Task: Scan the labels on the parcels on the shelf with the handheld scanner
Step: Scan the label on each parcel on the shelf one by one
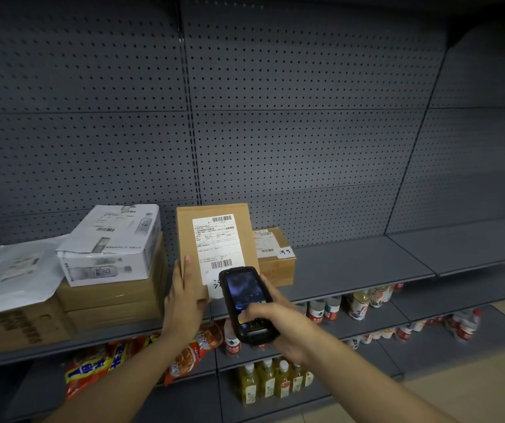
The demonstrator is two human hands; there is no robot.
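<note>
The scanner (249, 305) hides the label's (217, 250) lower corner.

Just beyond the left hand (184, 297) the box (214, 239) is plain tan with a white label (216, 248) striped by black barcodes. The scanner (246, 306) in the right hand (272, 328) is black, its screen bluish. Behind both, the backboard (275, 117) is dark grey, dotted with small holes. Below the hands, packets (92, 367) are red and yellow.
</note>
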